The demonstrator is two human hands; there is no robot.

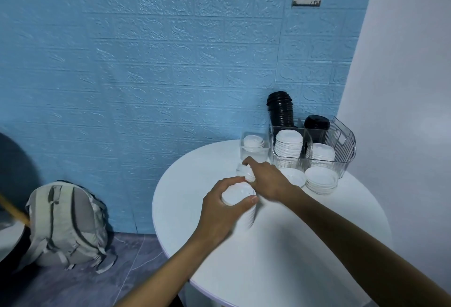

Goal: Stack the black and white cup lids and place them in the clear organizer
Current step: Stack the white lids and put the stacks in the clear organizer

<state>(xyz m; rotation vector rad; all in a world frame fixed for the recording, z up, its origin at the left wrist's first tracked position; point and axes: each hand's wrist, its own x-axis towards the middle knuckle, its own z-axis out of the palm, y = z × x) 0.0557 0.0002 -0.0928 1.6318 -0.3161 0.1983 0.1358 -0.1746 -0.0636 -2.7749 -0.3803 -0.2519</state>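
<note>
My left hand (pixel 219 211) grips a tall stack of white lids (pixel 240 199) above the round white table (pixel 280 245). Just beyond it, my right hand (pixel 266 179) pinches a few white lids (pixel 245 171) by their rim. The clear organizer (pixel 314 150) stands at the table's back right. It holds two stacks of black lids (pixel 280 111) in the rear compartments and two stacks of white lids (pixel 289 145) in the front ones. A loose pile of white lids (pixel 321 179) lies in front of the organizer, with a single white lid (pixel 294 176) beside it.
A small clear box (pixel 255 146) with a white lid inside stands left of the organizer. A blue brick-pattern wall is behind the table, a white wall to the right. A grey backpack (pixel 66 223) leans on the floor at the left.
</note>
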